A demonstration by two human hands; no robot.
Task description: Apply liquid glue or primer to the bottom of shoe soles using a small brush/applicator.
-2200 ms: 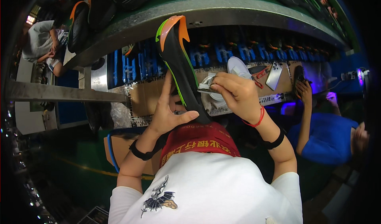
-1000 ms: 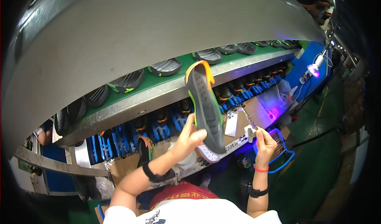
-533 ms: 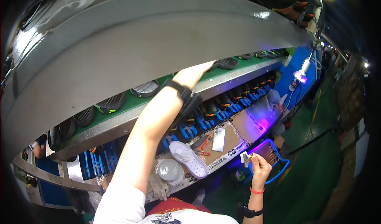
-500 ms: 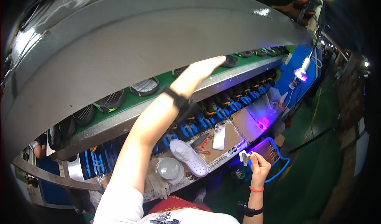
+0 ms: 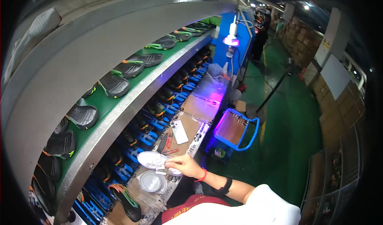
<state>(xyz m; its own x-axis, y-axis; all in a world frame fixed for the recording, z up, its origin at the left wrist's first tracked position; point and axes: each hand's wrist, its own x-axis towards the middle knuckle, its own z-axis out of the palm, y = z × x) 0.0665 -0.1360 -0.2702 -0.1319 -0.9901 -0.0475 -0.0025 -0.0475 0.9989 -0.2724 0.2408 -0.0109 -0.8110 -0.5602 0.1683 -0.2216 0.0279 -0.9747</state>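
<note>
My right hand (image 5: 186,165), with a red band and a black watch at the wrist, rests on the cardboard-covered bench (image 5: 197,109). Its fingers pinch a small pale tool (image 5: 162,170) whose tip lies on a white shoe sole (image 5: 152,159). Just below the sole stands a round white tub (image 5: 151,182). A black shoe with orange and green trim (image 5: 125,201) lies at the bench's near end. My left hand is out of view.
A curved green belt (image 5: 131,85) carries several black soles (image 5: 115,85) above a lower row of blue holders (image 5: 151,125). On the bench lie a phone (image 5: 179,131) and red scissors (image 5: 169,140). A purple lamp (image 5: 231,40) and a blue wire basket (image 5: 235,127) stand to the right.
My left arm, which lifted the black shoe to the green belt, has dropped out of view. My right hand has moved left onto the white sole.
</note>
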